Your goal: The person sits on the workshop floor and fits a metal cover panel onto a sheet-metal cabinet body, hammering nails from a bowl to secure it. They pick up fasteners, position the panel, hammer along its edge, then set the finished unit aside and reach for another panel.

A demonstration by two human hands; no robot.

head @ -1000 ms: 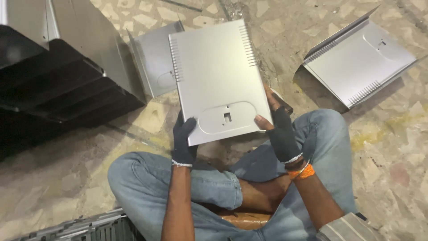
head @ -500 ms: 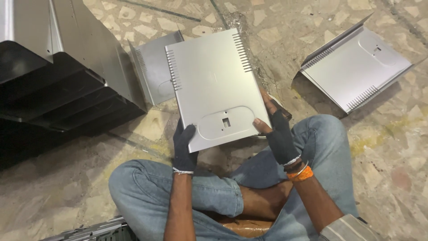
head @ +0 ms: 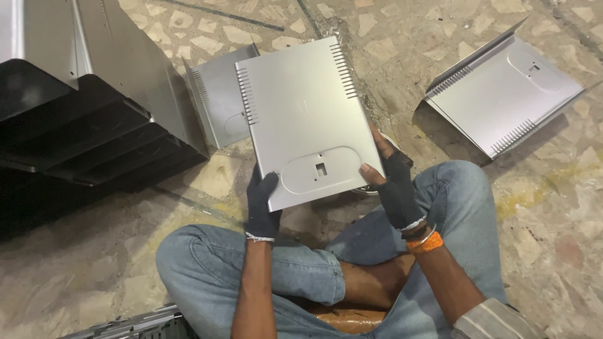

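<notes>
Both gloved hands grasp the near short edge of the metal panel, left hand and right hand at opposite corners, its long axis pointing away.

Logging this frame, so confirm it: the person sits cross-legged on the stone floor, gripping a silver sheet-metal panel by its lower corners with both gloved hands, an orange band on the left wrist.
One detail is wrong: the orange band is on the right wrist, not the left. The head view shows it just below the right hand. The rest stands: the left hand and the right, both gloved, grip the lower corners of the silver panel, with the person seated cross-legged on the stone floor.
</notes>
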